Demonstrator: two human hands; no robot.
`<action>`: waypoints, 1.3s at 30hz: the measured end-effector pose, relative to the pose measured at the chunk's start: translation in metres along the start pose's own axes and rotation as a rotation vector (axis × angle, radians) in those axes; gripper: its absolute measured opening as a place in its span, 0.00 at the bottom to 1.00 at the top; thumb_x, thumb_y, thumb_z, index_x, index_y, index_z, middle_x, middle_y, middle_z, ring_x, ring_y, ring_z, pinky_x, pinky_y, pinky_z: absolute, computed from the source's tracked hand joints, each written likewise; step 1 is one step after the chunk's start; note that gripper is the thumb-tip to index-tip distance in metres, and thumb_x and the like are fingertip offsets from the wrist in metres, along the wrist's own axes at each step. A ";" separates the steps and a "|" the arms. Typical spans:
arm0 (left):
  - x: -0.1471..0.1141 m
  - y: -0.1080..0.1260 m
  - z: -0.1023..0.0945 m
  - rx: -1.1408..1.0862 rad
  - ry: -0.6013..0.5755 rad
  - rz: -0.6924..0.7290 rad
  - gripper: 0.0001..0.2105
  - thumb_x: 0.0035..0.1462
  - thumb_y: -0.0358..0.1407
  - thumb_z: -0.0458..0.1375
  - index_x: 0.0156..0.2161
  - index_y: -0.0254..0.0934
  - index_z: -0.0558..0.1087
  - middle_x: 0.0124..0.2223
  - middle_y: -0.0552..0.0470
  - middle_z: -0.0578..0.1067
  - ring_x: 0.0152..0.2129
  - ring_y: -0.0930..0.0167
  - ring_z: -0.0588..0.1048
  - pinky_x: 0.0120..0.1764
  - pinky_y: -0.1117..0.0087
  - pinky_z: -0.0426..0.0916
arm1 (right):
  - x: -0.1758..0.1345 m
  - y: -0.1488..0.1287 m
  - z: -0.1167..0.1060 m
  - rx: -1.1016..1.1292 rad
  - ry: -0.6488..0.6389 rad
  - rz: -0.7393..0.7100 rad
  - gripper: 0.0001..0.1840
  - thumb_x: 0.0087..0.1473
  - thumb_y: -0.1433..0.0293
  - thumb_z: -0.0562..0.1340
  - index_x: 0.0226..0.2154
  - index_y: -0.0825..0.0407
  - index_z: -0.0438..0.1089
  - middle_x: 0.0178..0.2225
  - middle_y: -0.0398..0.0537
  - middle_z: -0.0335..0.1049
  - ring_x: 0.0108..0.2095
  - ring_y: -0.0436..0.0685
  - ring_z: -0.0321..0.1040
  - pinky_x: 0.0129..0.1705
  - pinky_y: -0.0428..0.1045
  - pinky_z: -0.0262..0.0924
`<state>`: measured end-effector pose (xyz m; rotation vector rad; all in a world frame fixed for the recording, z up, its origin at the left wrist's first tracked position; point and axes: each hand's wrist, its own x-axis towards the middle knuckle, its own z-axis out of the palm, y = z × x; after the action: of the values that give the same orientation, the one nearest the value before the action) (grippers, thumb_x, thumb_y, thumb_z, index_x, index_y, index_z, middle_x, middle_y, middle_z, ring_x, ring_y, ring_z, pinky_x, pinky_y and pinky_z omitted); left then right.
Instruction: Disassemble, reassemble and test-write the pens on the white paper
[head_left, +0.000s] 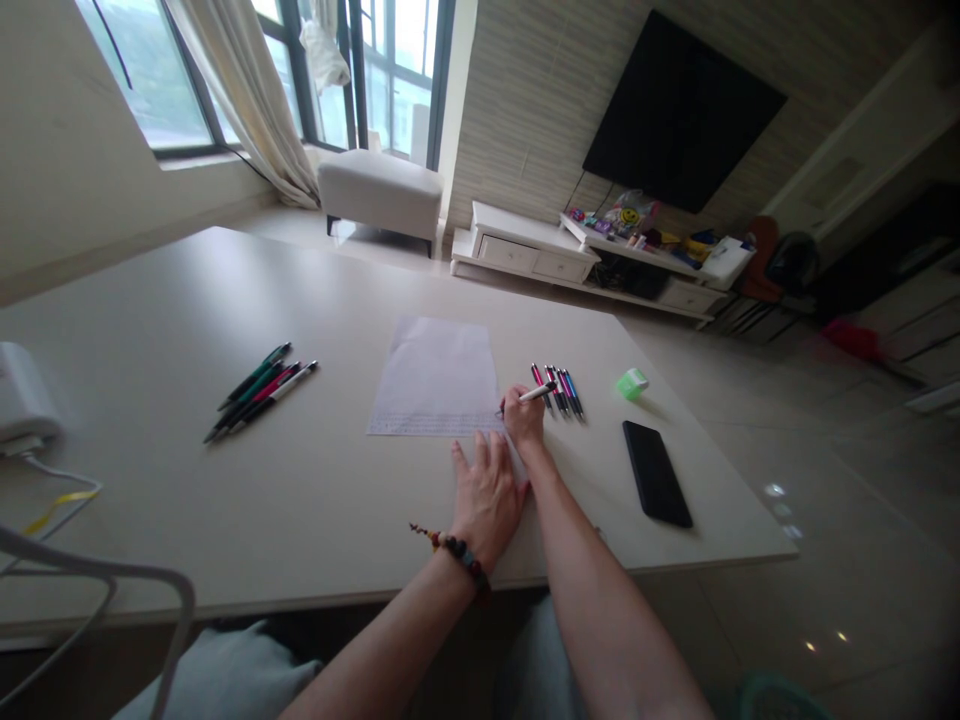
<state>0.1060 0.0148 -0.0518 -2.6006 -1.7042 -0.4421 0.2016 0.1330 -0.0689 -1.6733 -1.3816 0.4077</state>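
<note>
A sheet of paper [439, 365] lies on the white table [315, 530], with rows of small handwriting along the edge closest to me. My right hand [523, 420] grips a white pen with a dark end [536, 392], its tip down at the paper's right side by the written rows. Fingers spread, my left hand [487, 490] rests flat at the paper's near edge, beside my right wrist. A beaded bracelet [459, 550] circles the left wrist. Just beyond the right hand, several pens [566, 392] lie side by side.
More pens [259, 395] are heaped on the left. A black phone [656, 473] and a small green-and-white object [631, 384] lie to the right. At the left edge are a white device [22, 395] and cables [97, 565]. A low cabinet [517, 250] stands beyond the table.
</note>
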 end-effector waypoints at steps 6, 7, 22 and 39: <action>0.001 0.001 -0.001 -0.021 -0.011 -0.023 0.28 0.60 0.44 0.45 0.59 0.24 0.59 0.58 0.32 0.60 0.56 0.50 0.54 0.55 0.39 0.47 | 0.004 -0.008 -0.010 0.196 0.078 0.072 0.12 0.49 0.69 0.48 0.28 0.54 0.66 0.15 0.40 0.62 0.17 0.49 0.61 0.19 0.43 0.55; 0.001 0.001 -0.001 -0.027 -0.018 -0.028 0.28 0.60 0.44 0.46 0.59 0.24 0.58 0.58 0.32 0.60 0.57 0.50 0.54 0.55 0.39 0.47 | 0.005 -0.012 -0.013 0.235 0.098 0.072 0.13 0.48 0.69 0.49 0.33 0.55 0.66 0.15 0.38 0.61 0.17 0.49 0.60 0.19 0.43 0.55; -0.025 0.001 -0.036 -0.191 -0.091 0.269 0.13 0.56 0.27 0.47 0.46 0.32 0.66 0.49 0.41 0.68 0.45 0.63 0.67 0.48 0.62 0.63 | 0.008 -0.020 -0.032 -0.090 -0.005 -0.112 0.29 0.50 0.71 0.55 0.56 0.55 0.55 0.26 0.46 0.68 0.22 0.53 0.63 0.27 0.48 0.58; -0.030 -0.164 -0.097 -0.056 -0.076 -0.212 0.09 0.61 0.34 0.47 0.40 0.36 0.70 0.38 0.46 0.73 0.33 0.68 0.73 0.34 0.70 0.65 | 0.023 0.027 -0.030 -0.577 0.150 -0.072 0.20 0.51 0.69 0.58 0.48 0.56 0.66 0.39 0.59 0.71 0.38 0.60 0.67 0.37 0.50 0.56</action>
<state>-0.0751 0.0400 0.0098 -2.5140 -2.0324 -0.4027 0.2471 0.1419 -0.0684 -2.0511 -1.5284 -0.1789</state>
